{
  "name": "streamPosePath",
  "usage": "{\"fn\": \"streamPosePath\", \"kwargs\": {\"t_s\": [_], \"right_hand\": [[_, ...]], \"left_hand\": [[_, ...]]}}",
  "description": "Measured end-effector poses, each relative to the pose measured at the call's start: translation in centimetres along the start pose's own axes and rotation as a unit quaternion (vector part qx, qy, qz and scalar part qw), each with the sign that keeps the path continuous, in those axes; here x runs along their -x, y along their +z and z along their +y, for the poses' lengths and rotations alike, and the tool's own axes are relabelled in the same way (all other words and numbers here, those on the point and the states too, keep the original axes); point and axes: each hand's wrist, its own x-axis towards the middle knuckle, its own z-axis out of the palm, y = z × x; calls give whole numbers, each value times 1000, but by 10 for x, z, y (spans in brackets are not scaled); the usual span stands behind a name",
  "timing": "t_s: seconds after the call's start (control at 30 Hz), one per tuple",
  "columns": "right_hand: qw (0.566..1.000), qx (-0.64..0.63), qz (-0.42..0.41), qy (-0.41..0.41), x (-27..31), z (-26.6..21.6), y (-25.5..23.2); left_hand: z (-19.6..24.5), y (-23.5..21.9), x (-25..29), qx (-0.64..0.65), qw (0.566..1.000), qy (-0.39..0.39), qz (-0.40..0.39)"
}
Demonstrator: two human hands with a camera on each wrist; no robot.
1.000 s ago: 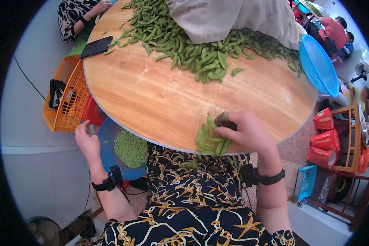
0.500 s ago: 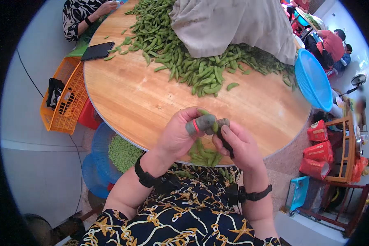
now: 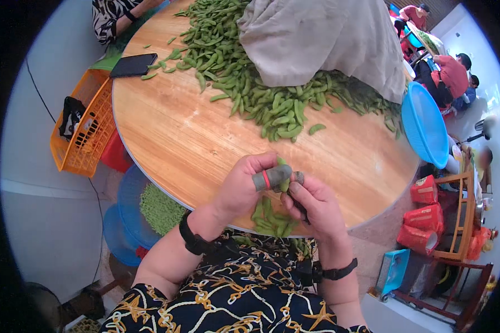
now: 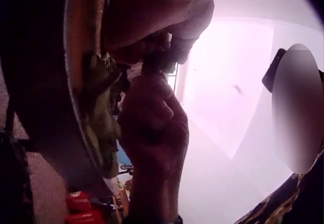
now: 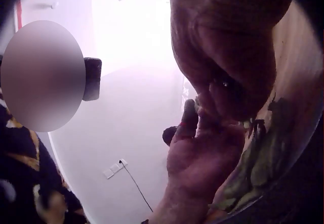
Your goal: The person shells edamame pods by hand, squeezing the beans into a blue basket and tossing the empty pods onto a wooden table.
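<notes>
Over the near edge of the round table (image 3: 172,119), my two hands meet at one green soybean pod (image 3: 284,185). The left hand (image 3: 236,188) grips it; a dark finger cot (image 3: 275,176) with a red band covers one of its digits. At the pod's lower end, the right hand (image 3: 319,206) pinches with its covered fingertip and thumb. Just below, a small pile of pods (image 3: 271,221) lies by the table edge. In the left wrist view the right hand (image 4: 152,118) is dark; the right wrist view shows the left hand (image 5: 202,158) from its palm side.
A large heap of pods (image 3: 250,94) lies at the far side, partly under a grey cloth (image 3: 316,44). A phone (image 3: 133,65) is at the left, a blue basket (image 3: 425,125) at the right. Shelled beans (image 3: 161,208) fill a blue basin (image 3: 129,194) below the table's left edge.
The left hand has come from beside the blue basin to meet the right hand. The right hand has lifted off the small pile, and both now hold a pod.
</notes>
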Motion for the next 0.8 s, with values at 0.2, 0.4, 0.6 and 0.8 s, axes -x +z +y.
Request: {"fn": "streamPosePath", "kwargs": {"t_s": [0.2, 0.4, 0.6, 0.8], "right_hand": [[933, 307, 135, -134, -9, 15, -1], [987, 100, 127, -16, -11, 7, -5], [979, 169, 116, 4, -9, -6, -23], [989, 94, 106, -31, -19, 0, -17]], "left_hand": [[-4, 0, 1, -292, 952, 6, 90], [-6, -4, -1, -193, 974, 59, 106], [3, 0, 0, 46, 992, -70, 99], [1, 12, 6, -449, 887, 96, 42]]}}
